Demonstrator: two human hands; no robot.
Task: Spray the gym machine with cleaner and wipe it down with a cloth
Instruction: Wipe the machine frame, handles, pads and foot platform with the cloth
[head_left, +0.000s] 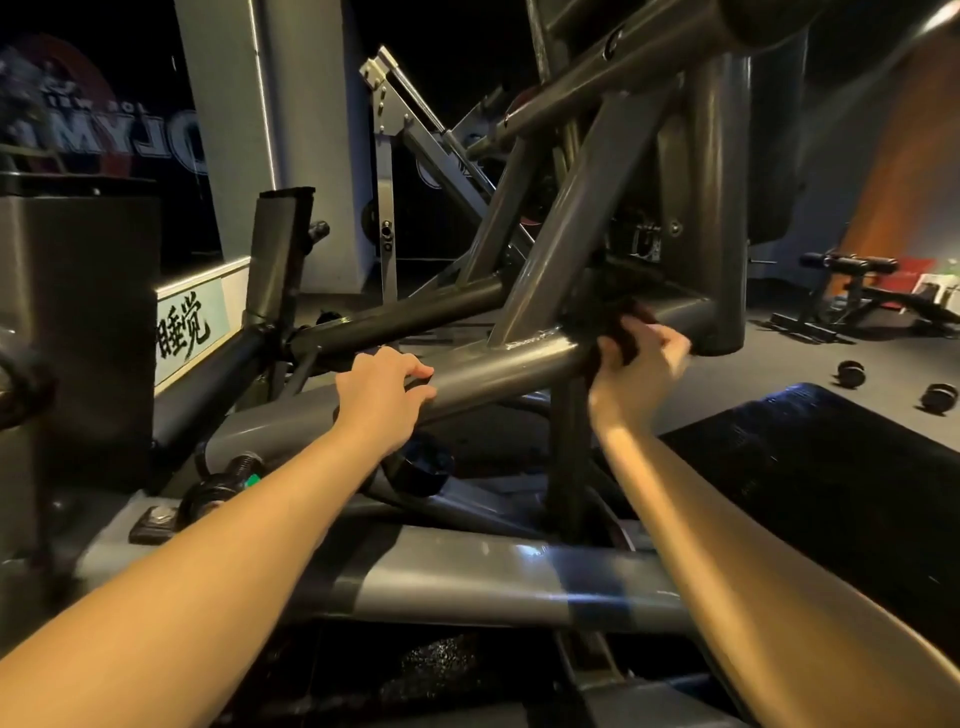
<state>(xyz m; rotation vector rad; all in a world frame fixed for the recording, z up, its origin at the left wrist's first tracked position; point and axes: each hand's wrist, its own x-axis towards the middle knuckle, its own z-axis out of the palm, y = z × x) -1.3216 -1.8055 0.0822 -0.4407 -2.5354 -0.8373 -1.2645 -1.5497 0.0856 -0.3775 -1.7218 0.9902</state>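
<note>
Under the curled fingers of the right hand (641, 364), the dark cloth (626, 335) is gripped and pressed onto the gym machine's grey frame tube (498, 371), just beside the weld of a slanted strut (571, 228). The tube's long axis runs from that hand down and leftward to the left hand (382, 387), whose fingers and thumb wrap it. The bare stretch between the hands probably comes next, and the right hand is nearer to it.

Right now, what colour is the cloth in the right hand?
The cloth is dark, nearly black; the head view shows it.
</note>
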